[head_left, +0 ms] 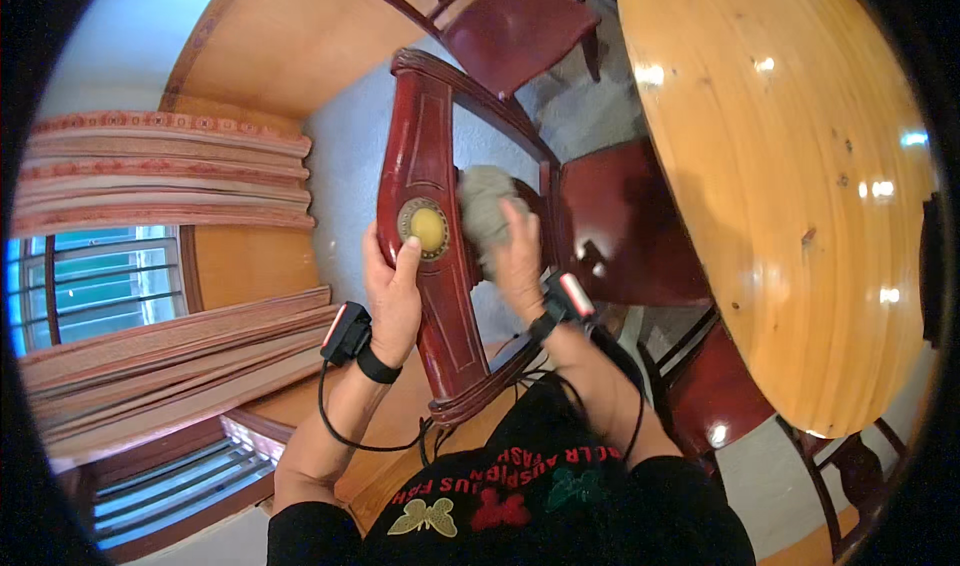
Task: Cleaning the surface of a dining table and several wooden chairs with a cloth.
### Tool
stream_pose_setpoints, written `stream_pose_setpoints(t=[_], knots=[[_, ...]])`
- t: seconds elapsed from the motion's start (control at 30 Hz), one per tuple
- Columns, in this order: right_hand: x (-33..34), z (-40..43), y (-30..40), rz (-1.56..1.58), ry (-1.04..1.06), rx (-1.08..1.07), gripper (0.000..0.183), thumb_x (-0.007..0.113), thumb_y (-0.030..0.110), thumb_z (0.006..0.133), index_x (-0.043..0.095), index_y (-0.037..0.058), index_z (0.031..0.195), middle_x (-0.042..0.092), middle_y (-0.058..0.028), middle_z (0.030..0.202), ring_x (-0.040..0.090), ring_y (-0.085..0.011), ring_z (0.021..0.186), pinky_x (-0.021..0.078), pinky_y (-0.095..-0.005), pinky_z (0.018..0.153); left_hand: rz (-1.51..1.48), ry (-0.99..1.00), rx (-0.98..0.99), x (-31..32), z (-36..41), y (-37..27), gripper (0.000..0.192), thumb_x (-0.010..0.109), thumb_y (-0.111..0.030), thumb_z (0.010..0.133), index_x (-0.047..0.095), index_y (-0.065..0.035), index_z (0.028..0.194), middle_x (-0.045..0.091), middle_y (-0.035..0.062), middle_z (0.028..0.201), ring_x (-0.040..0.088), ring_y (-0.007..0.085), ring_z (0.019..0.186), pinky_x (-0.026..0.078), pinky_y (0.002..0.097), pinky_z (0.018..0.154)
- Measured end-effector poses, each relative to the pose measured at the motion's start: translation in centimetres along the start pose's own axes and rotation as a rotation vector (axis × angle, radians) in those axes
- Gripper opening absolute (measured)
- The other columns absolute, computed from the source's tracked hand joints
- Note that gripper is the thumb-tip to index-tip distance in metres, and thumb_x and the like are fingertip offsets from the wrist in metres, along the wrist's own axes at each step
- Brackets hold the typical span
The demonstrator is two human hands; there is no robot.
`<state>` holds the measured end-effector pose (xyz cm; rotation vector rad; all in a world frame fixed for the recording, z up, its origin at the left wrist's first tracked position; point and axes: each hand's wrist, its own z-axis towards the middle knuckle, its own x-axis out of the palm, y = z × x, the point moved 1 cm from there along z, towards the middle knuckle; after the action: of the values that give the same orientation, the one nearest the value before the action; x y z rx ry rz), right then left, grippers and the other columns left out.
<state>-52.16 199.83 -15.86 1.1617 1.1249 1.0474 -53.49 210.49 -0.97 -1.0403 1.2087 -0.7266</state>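
Observation:
Before me stands a dark red wooden chair, its carved top rail (435, 303) turned up toward me. A yellow oval inlay (428, 230) with a beaded surround sits in the middle of that rail. My left hand (394, 288) grips the rail's outer edge, its thumb touching the rim of the inlay. In my right hand (517, 262) is a crumpled grey-green cloth (487, 209), held against the inner side of the backrest beside the rail. Hand and cloth are blurred. The cloth hides part of the carved centre splat. The chair's seat (630, 228) shows beyond the backrest.
An oval light-wood table (772, 191) fills the right, overlapping the seat. Another red chair (517, 29) stands at the top, and a further chair seat (716, 393) lies at lower right. Striped curtains (165, 168) hang by a barred window (112, 284) on the left. Black cables (360, 446) run from both wrist devices.

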Motion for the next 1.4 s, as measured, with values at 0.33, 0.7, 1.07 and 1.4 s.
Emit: stream_pose_setpoints(t=[0.33, 0.7, 1.07, 1.4], knots=[[-1.3, 1.9, 1.1, 0.099, 0.118, -0.063, 0.057, 0.056, 0.001, 0.071, 0.045, 0.0139, 0.126, 0.039, -0.0189, 0.101, 0.045, -0.0379, 0.094, 0.0404, -0.0429, 0.083, 0.139, -0.021, -0.096, 0.3, -0.3, -0.6, 0.05, 0.055, -0.004, 0.082, 0.033, 0.0014, 0.126, 0.047, 0.0095, 0.116, 0.046, 0.0164, 0.105, 0.035, 0.03, 0.093], [-1.4, 0.6, -25.6, -0.257, 0.077, 0.501, 0.052, 0.056, 0.008, 0.077, 0.04, 0.0069, 0.127, 0.047, -0.0228, 0.118, 0.044, -0.0385, 0.109, 0.0374, -0.0417, 0.093, 0.18, -0.008, -0.152, 0.7, -0.1, -1.4, 0.057, 0.058, -0.009, 0.082, 0.03, 0.0001, 0.13, 0.046, 0.011, 0.118, 0.045, 0.0186, 0.108, 0.033, 0.0324, 0.097], [-0.1, 4.7, -1.2, 0.123, 0.026, -0.191, 0.058, 0.059, 0.005, 0.064, 0.049, 0.0139, 0.12, 0.045, -0.0204, 0.107, 0.045, -0.0374, 0.101, 0.0386, -0.0446, 0.09, 0.123, -0.03, -0.117, 0.3, -0.4, -0.7, 0.056, 0.059, -0.007, 0.082, 0.03, 0.0, 0.129, 0.046, 0.0097, 0.119, 0.045, 0.0174, 0.108, 0.033, 0.0316, 0.096], [-3.6, 10.2, -2.4, 0.286, 0.026, -0.039, 0.054, 0.053, 0.0, 0.071, 0.046, 0.0059, 0.124, 0.049, -0.0153, 0.118, 0.048, -0.0272, 0.111, 0.0368, -0.0356, 0.097, 0.128, -0.032, -0.144, 0.5, -1.0, -1.4, 0.051, 0.055, -0.003, 0.082, 0.031, -0.0005, 0.127, 0.047, 0.009, 0.115, 0.046, 0.0164, 0.104, 0.036, 0.0303, 0.093]])
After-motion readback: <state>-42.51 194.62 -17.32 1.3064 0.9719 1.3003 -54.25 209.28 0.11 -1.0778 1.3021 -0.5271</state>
